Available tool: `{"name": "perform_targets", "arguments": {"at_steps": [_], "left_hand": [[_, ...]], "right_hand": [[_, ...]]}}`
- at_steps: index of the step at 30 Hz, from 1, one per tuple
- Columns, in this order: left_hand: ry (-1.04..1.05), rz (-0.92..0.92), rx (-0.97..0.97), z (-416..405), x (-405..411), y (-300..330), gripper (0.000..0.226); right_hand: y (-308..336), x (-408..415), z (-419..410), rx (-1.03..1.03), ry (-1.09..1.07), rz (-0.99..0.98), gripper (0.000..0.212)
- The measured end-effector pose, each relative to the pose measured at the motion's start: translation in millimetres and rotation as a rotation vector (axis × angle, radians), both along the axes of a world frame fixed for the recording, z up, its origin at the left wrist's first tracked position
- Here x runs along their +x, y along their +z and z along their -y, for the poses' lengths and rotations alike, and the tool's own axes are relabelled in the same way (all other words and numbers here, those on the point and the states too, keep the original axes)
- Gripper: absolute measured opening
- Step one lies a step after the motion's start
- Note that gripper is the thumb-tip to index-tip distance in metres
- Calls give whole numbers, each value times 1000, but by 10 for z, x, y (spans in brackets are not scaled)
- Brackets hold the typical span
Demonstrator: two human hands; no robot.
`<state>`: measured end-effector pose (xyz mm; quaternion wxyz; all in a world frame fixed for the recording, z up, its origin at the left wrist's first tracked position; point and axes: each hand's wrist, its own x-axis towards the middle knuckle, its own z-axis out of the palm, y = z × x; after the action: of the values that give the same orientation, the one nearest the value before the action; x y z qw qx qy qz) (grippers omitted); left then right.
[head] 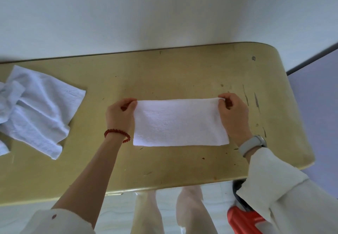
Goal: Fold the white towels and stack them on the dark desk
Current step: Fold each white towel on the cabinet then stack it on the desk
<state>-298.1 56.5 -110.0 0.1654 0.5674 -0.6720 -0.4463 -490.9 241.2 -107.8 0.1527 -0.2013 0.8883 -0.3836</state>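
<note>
A white towel (pixel 180 122), folded into a long rectangle, lies flat in the middle of the yellowish desk (pixel 164 73). My left hand (pixel 119 115) pinches its far left corner. My right hand (pixel 233 113) pinches its far right corner. The towel's near edge rests on the desk. At the desk's left end lies a crumpled heap of unfolded white towels (pixel 34 109), partly cut off by the frame edge.
A white wall (pixel 164 14) runs along the desk's far edge. The desk's rounded right end (pixel 300 124) borders a grey floor. Below the near edge I see legs (pixel 188 210) and an orange object (pixel 243 221).
</note>
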Motion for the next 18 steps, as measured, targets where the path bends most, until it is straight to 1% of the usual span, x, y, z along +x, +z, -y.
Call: {"name": "perform_targets", "arguments": {"at_steps": [3,8,12,18], "left_hand": [[26,34,-2,-4,-29,-26,15],[25,90,-25,-17,-69,-32,16],[31,91,-31,-30,-50,-43,13],[-33,141,-84,-51,-37,-9,16]], "right_hand": [[-30,-13,18,21,6,-25,17],[-43,-58,40,66,1,-6,20],[-56,-76,41,88,6,-18,19],[-65,-68,34,122,65,-57,20]]}}
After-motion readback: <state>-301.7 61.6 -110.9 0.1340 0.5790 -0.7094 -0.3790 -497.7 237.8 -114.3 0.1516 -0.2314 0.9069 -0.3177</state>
